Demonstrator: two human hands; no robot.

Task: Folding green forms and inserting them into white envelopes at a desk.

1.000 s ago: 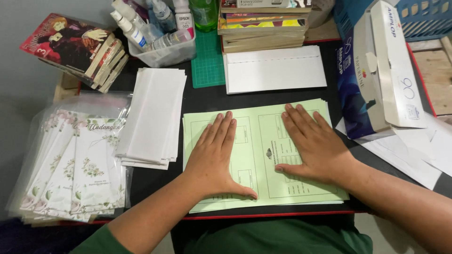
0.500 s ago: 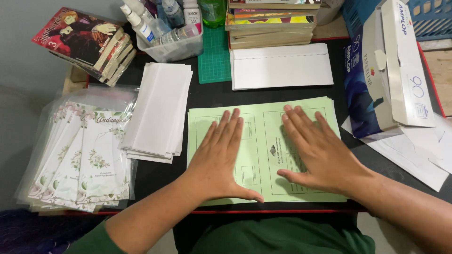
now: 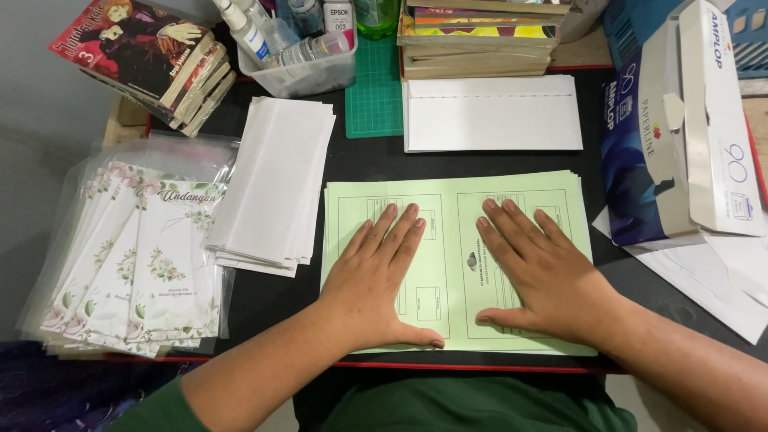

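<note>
Right now we have both hands pressed flat on a stack of pale green forms (image 3: 456, 200) that lies in the near middle of the black table (image 3: 368, 164). Our left hand (image 3: 376, 284) covers the left half of the top sheet, our right hand (image 3: 540, 276) the right half. The fingers of both are stretched out and slightly spread, palms down, gripping nothing; the thumbs point toward each other along the near edge of the paper without touching.

Just to the left of the forms a pile of white envelopes (image 3: 276, 188) lies slightly askew, and farther left sits a fan of flowered cards in clear sleeves (image 3: 136, 256), reaching over the table's left edge. On the far side of the forms, apart from them, we see a wider white envelope stack (image 3: 492, 112), with a green cutting mat (image 3: 376, 96) to its left and a pile of books (image 3: 480, 40) behind it. A clear tub of small bottles (image 3: 300, 56) stands at the far left centre, beside a leaning stack of comic books (image 3: 148, 56). At the right an open blue and white paper box (image 3: 680, 128) rests just beside the forms, with loose white sheets (image 3: 712, 280) under its near end.
</note>
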